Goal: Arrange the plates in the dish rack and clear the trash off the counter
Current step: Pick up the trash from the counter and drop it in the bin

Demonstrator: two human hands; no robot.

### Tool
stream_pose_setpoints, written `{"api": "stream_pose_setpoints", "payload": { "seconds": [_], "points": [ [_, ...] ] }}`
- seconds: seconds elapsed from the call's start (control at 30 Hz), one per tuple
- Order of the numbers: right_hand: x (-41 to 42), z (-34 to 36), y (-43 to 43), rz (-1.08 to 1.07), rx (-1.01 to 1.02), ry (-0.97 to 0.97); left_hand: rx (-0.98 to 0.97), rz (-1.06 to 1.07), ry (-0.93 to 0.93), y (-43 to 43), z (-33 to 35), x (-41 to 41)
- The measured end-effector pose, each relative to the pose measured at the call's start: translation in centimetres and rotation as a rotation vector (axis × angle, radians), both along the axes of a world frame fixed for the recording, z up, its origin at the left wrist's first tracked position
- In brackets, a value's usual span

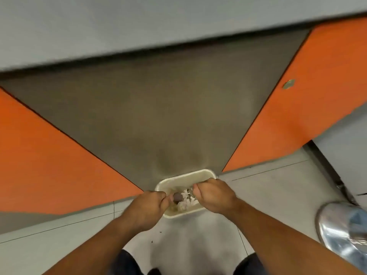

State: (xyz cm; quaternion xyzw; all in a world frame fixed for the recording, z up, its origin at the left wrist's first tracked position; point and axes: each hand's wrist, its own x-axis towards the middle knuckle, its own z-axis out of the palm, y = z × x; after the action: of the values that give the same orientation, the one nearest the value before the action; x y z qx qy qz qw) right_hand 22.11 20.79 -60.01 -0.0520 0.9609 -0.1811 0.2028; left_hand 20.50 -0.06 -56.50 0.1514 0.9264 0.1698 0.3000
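Observation:
A small cream trash bin (200, 175) stands on the floor at the mouth of an open cabinet. It holds white crumpled scraps (185, 199) and a round brownish piece (177, 197). My left hand (151, 205) hovers over the bin's left side with its fingers curled into a fist and the thumb toward the brownish piece. My right hand (213, 195) hovers over the bin's right side, fingers curled downward beside the white scraps. I see nothing gripped in either hand. No plates or dish rack are in view.
Two orange cabinet doors (49, 159) (317, 92) stand open on either side of the dark cabinet interior (158, 108). The grey counter edge (139, 26) runs across the top. A shiny metal object (341, 231) sits at the right edge. The floor has pale tiles (278, 191).

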Motion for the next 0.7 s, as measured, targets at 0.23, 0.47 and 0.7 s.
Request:
{"api": "stream_pose_setpoints", "payload": {
  "seconds": [0.23,0.47,0.7],
  "points": [
    [-4.6,-15.0,-2.8,0.226,0.037,-0.239,0.049,0.107,0.042,-2.5,-11.8,0.4],
    [-5.6,-20.7,-1.1,0.234,0.005,-0.350,0.144,0.138,0.084,-1.5,-16.3,0.0],
    [-3.6,-15.9,3.0,-0.052,-0.229,-0.051,0.129,0.062,0.059,4.0,-19.4,-2.7]
  ]
}}
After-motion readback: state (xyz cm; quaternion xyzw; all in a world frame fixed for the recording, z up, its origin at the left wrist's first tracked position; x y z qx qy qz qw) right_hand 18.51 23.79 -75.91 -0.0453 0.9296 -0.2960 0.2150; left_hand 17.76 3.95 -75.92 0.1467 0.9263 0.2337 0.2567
